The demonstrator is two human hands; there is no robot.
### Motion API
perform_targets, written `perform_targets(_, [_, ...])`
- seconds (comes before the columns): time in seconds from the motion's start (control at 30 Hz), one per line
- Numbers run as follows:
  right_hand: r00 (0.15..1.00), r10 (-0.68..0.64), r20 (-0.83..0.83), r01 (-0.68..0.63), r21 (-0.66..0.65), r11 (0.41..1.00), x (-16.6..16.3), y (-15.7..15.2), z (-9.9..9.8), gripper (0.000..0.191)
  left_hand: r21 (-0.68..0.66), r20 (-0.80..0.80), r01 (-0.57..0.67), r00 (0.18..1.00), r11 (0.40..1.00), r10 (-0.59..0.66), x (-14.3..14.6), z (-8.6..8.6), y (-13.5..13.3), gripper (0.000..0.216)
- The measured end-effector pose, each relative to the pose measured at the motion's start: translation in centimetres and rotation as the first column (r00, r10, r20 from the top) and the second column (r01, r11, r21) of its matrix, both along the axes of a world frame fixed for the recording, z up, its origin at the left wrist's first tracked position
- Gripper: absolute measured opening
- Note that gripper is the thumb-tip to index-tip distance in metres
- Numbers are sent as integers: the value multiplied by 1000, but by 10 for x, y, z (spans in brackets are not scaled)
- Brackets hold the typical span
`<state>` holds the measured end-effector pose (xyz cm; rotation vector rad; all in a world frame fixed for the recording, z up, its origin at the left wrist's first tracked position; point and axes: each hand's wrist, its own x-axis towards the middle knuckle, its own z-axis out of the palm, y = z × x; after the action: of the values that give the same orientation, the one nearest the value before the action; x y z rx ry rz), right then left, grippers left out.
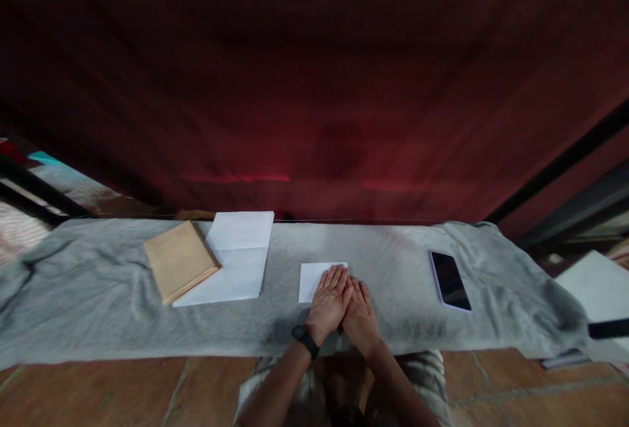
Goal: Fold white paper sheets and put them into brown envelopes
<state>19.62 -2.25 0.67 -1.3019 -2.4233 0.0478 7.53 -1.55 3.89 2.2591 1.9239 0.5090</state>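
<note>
The left hand (330, 299) lies flat on small paper (310, 279), touching the flat right hand (361, 315). A brown packet (179, 260) overlaps a larger sheet (243, 268), left; phone (451, 281), right.

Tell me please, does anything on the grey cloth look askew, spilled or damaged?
Nothing appears spilled or damaged. The brown paper packet lies askew, overlapping the creased white sheet; the smartphone is slanted too. The small white paper under the left hand looks straight.
</note>
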Motion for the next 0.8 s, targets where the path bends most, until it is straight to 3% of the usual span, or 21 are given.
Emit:
perform_targets(0.3, [989, 145, -35, -145, -10, 989, 30, -27, 2, 43, 44, -44, 1, 999, 999, 1, -6, -9, 3, 52])
perform_targets(0.43, [993, 121, -15, -121, -16, 992, 30, -30, 4, 47, 70, -73, -80, 994, 994, 85, -12, -11, -5, 55])
perform_targets(0.63, [992, 115, -51, -116, -15, 993, 31, -31, 0, 49, 78, -122, -228, 964, 971, 236, -48, -6, -32, 57])
perform_targets(0.8, [988, 93, -125, -96, -19, 995, 23, -23, 6, 47, 52, -141, -253, 956, 966, 258, -63, -4, -47, 58])
